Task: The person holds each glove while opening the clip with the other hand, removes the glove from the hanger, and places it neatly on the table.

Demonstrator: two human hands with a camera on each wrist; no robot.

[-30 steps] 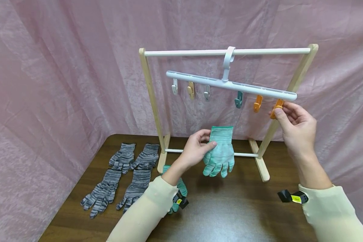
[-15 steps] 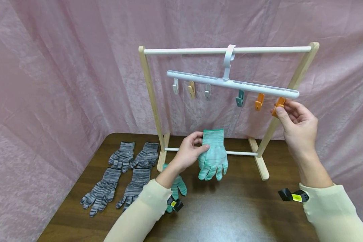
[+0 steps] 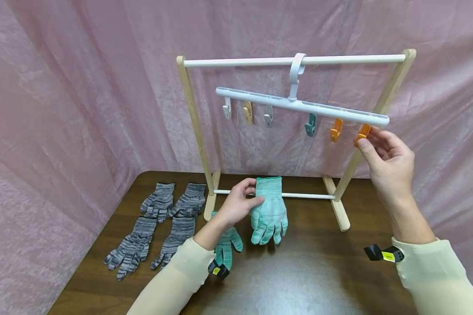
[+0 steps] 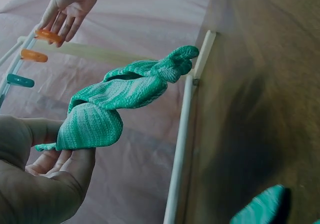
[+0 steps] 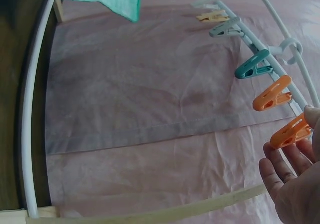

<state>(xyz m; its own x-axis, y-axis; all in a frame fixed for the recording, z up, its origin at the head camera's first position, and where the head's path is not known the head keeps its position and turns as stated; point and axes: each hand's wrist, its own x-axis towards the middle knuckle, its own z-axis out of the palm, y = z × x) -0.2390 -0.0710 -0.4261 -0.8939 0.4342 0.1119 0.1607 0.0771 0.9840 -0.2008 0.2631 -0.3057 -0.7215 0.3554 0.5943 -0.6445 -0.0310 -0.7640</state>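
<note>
A mint-green striped knit glove [image 3: 270, 210] hangs fingers-down from my left hand [image 3: 238, 204], pinched near its cuff between thumb and fingers. In the left wrist view the glove [image 4: 115, 97] is seen edge-on, folded and bulging. My right hand [image 3: 391, 159] pinches the outermost orange clip [image 3: 362, 134] at the right end of the white hanger [image 3: 260, 97]. In the right wrist view this orange clip [image 5: 291, 132] lies between the thumb and fingers. The hanger tilts down to the right. A second green glove [image 3: 226, 245] lies on the table, partly behind the left forearm.
The hanger hooks over the top bar [image 3: 351, 60] of a wooden-legged stand. Other clips hang along it: an orange [image 3: 336, 130], a teal [image 3: 310, 125], and more in pale colours. Several grey knit gloves [image 3: 135, 245] lie at the table's left. A pink curtain [image 3: 102, 87] hangs behind.
My left hand has moved left and down with the green glove, away from the hanger. The right hand stays on the orange clip. The view has shifted slightly.
</note>
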